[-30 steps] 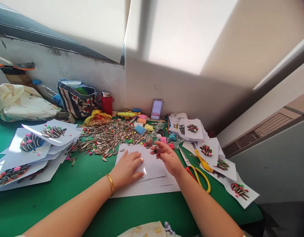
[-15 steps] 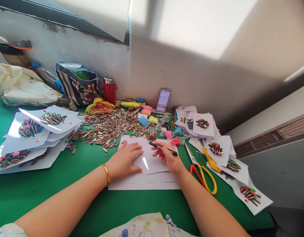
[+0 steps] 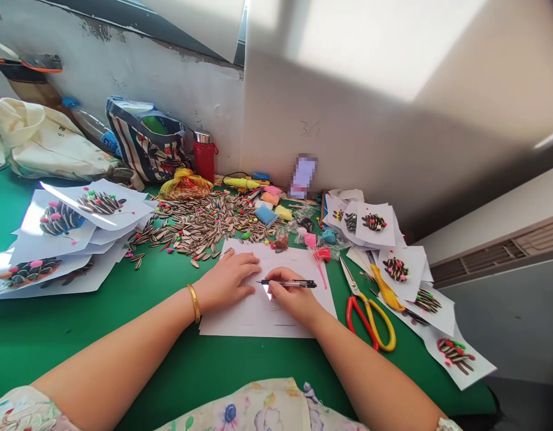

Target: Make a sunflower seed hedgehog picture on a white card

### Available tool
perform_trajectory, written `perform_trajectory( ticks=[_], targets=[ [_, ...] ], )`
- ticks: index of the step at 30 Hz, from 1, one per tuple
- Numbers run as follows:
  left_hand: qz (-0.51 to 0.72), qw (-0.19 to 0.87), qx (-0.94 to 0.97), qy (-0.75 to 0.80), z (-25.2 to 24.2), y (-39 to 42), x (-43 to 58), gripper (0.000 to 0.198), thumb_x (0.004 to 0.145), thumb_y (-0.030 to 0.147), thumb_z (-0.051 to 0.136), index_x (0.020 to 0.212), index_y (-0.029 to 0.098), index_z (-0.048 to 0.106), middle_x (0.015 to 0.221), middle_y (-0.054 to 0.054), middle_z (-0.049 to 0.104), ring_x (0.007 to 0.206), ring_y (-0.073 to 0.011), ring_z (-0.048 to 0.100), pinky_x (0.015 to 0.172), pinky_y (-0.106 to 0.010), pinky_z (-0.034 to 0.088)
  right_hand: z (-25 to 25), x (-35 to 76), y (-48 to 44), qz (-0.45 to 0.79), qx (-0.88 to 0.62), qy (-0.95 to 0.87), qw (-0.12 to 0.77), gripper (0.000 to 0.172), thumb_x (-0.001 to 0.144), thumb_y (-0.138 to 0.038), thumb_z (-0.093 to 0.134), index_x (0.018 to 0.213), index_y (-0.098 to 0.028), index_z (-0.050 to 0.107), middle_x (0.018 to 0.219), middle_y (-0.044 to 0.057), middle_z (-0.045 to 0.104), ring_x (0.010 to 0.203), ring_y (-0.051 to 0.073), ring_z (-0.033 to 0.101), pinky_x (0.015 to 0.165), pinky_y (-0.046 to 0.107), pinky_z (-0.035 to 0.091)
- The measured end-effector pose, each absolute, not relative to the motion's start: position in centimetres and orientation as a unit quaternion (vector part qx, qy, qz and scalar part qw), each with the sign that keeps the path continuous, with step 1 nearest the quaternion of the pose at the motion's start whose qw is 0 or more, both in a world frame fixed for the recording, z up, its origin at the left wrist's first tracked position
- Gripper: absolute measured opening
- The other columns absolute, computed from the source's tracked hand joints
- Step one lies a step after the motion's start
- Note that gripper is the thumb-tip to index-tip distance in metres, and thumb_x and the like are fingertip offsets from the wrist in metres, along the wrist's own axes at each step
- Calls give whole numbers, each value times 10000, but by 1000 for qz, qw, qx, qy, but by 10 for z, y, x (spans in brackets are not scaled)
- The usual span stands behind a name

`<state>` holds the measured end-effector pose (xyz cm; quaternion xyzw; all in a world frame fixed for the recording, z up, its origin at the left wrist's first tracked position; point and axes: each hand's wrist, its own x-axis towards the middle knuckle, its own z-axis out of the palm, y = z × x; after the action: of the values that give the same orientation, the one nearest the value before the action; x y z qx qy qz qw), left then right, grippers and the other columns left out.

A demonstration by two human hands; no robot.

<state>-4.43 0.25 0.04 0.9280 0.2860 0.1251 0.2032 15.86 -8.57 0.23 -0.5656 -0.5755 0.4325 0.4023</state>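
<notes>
White paper [image 3: 258, 320] lies on the green table in front of me, with faint lines drawn on it. My left hand [image 3: 229, 276] rests flat on its left side, fingers spread, a gold bangle on the wrist. In my right hand [image 3: 294, 299] is a black pen [image 3: 298, 283], pinched between thumb and fingers. The pen lies nearly level, its tip pointing left toward my left thumb. Whether the tip touches the paper I cannot tell. Just beyond the paper spreads a pile of striped sunflower seeds [image 3: 204, 224] mixed with small coloured bits.
Scissors [image 3: 366, 305] with red and yellow handles lie right of the paper. Seed-decorated sheets are stacked at left [image 3: 100, 218] and right [image 3: 399, 269]. Coloured clay packets [image 3: 266, 214], a red flask [image 3: 204, 157], a striped bag [image 3: 145, 143] and a phone [image 3: 302, 178] stand toward the wall.
My right hand has moved down and slightly left over the paper, and the pen has turned nearly level. My left hand stays on the paper. The view has shifted slightly.
</notes>
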Motion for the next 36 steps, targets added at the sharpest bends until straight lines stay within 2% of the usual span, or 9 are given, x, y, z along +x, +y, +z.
perform_trajectory(
  ticks=[1,4,6,9,11,20,36],
  targets=[
    [134,201,927,288,-1,4,-44,315,923,251,536,1215,250,657,1384,-86,589,1323,-262,500,1182,-568,215,2,159,-85,438,-567,-569,405,131,836,-256,555,920,-232,652,761,-14,668,681,158,627,657,290,505],
    [166,190,923,292,-3,8,-44,407,931,83,367,1114,221,703,1284,-76,654,1257,-228,553,1137,-496,334,3,158,-85,441,-568,-565,403,118,834,-253,548,901,-233,644,741,-19,653,665,154,612,641,281,492],
    [186,185,922,284,-2,9,-44,350,920,111,424,1084,214,716,1258,-79,660,1238,-233,557,1093,-442,397,3,158,-86,428,-571,-578,396,115,828,-246,546,891,-231,641,747,-17,651,669,155,603,631,277,480],
    [186,185,928,267,2,7,-45,238,856,231,616,1068,233,725,1259,-73,644,1195,-254,563,1041,-406,442,2,157,-87,401,-576,-600,384,120,819,-235,542,890,-231,640,786,-9,660,690,157,598,625,273,470],
    [170,185,932,263,5,6,-45,243,820,251,670,1056,247,729,1247,-65,642,1159,-258,573,1019,-405,452,1,155,-89,381,-577,-613,382,115,816,-232,548,885,-230,640,802,-7,666,702,157,598,629,272,467],
    [157,193,930,271,4,7,-47,260,808,212,681,1061,245,728,1228,-60,640,1142,-256,572,1012,-404,446,3,144,-98,301,-593,-650,368,76,794,-227,550,795,-222,626,730,2,658,672,165,588,642,285,460],
    [154,203,928,273,4,8,-45,272,806,198,680,1069,243,731,1230,-73,643,1152,-263,570,1018,-423,438,3,145,-98,305,-596,-662,337,86,807,-219,538,812,-218,624,778,6,682,713,170,615,662,282,462]
  ],
)
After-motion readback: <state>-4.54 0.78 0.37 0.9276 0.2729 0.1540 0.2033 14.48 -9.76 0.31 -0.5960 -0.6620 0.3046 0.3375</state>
